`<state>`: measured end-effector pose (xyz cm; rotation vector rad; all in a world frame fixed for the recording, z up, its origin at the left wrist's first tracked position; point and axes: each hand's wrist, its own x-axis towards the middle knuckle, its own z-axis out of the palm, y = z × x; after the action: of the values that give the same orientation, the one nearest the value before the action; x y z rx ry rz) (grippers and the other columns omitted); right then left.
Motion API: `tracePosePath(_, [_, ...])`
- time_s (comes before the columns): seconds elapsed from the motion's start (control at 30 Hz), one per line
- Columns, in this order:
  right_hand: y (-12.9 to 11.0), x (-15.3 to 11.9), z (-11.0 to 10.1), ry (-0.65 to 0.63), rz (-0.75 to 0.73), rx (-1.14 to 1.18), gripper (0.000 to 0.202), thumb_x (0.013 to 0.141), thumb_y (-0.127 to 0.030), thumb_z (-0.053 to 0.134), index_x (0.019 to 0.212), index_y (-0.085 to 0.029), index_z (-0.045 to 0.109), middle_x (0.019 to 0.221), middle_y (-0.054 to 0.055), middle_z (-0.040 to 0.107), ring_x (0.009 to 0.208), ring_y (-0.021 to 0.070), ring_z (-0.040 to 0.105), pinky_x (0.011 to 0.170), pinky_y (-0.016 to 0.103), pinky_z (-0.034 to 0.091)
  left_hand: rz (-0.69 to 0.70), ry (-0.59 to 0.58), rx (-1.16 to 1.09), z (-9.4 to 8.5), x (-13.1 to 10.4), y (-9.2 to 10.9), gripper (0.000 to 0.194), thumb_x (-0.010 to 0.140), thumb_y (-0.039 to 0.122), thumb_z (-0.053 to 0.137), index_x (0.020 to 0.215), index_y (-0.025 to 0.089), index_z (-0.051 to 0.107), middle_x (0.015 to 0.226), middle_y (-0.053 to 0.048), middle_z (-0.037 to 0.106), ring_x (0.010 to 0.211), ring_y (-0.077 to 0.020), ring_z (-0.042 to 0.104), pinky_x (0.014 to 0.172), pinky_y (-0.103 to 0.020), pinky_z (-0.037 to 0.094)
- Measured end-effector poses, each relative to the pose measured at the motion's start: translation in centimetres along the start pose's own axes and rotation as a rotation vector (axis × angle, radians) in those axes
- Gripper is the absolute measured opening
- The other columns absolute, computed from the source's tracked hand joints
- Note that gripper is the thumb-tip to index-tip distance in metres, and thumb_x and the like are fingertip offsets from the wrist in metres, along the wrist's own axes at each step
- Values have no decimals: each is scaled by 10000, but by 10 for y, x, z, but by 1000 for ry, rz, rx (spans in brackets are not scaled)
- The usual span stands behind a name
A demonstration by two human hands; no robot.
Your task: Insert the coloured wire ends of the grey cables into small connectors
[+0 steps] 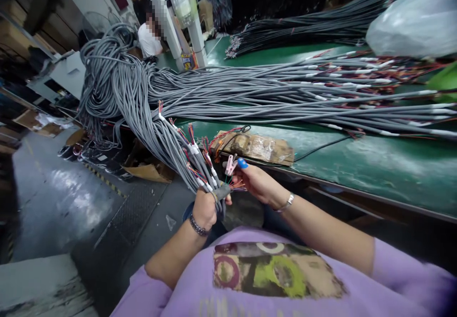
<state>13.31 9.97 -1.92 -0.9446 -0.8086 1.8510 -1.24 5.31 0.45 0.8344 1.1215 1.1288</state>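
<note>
My left hand (204, 208) is closed around the ends of a bundle of grey multi-core cables (171, 145), with a grey covering on its thumb. White-banded ends with thin coloured wires fan out above that hand, and one cable end's loose wires (238, 184) point toward my right hand. My right hand (259, 182), blue wrapping on one digit, pinches a pink clip (231, 164) just above those wires. Whether the clip touches a wire I cannot tell. Behind it, a taped cardboard piece (282, 151) with red and black leads lies at the bench edge.
Many more grey cables (228, 86) stretch along the green bench (392, 164), coiled at its left end. Darker cables (303, 29) and a clear plastic bag (414, 19) lie at the back. Another person (149, 38) sits beyond white posts. Boxes stand on the floor at left.
</note>
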Motion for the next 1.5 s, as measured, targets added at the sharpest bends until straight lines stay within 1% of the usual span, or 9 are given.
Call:
tracePosePath(0.1, [4,5,2,167,-237,-235,473,713,-653,581,690,-182,611,677,26,609,579,127,488,561,252,406,-8,-15,-21,2,4,-1,238,605,336,729,590,137,599,483,4,558,441,-111,514,483,-260,427])
tracePosePath(0.17, [6,6,4,189,-276,-234,505,724,-688,534,677,-190,602,655,22,593,578,129,485,569,257,408,-16,-15,-38,1,5,-2,213,602,314,725,609,136,609,482,6,561,436,-109,514,480,-256,425])
tracePosePath(0.37, [7,8,14,-82,10,174,548,694,-708,559,823,-179,617,631,20,575,498,137,504,496,297,456,-32,-46,-59,-2,10,-3,182,604,275,709,593,140,588,471,10,562,425,-103,511,468,-244,423])
tracePosePath(0.63, [5,10,20,4,27,329,439,748,-583,614,900,-172,648,698,43,644,522,140,543,439,266,455,-66,-53,-46,-3,11,-5,214,586,287,733,605,136,582,474,14,556,425,-101,507,468,-247,443])
tracePosePath(0.77, [6,9,20,-57,41,370,433,762,-581,600,888,-169,645,657,23,625,491,136,536,403,261,447,-84,-52,-33,-3,12,-7,257,562,314,757,594,129,581,480,10,559,425,-103,510,469,-254,450])
tracePosePath(1.03, [0,6,14,-52,111,450,432,825,-576,522,805,-165,656,684,26,650,573,112,577,541,236,493,-58,-43,-34,-6,1,-2,253,591,331,748,598,135,588,465,11,552,438,-113,527,479,-248,438])
tracePosePath(1.23, [2,5,10,-27,64,410,261,822,-415,618,786,-164,678,696,19,662,591,104,576,563,225,487,11,19,-46,-1,-7,0,259,604,342,739,578,140,580,465,9,548,447,-118,530,494,-259,441])
tracePosePath(1.37, [3,8,9,-67,16,414,293,793,-446,643,781,-156,683,674,19,658,571,107,565,537,233,472,33,47,-84,2,-3,-3,238,612,323,722,562,139,580,470,9,546,456,-112,528,504,-255,450])
tracePosePath(1.5, [1,12,10,-88,86,424,349,783,-485,640,813,-140,689,671,30,665,544,108,571,524,242,465,35,53,-108,4,2,-6,216,594,299,728,571,137,586,469,11,546,441,-107,512,468,-243,435])
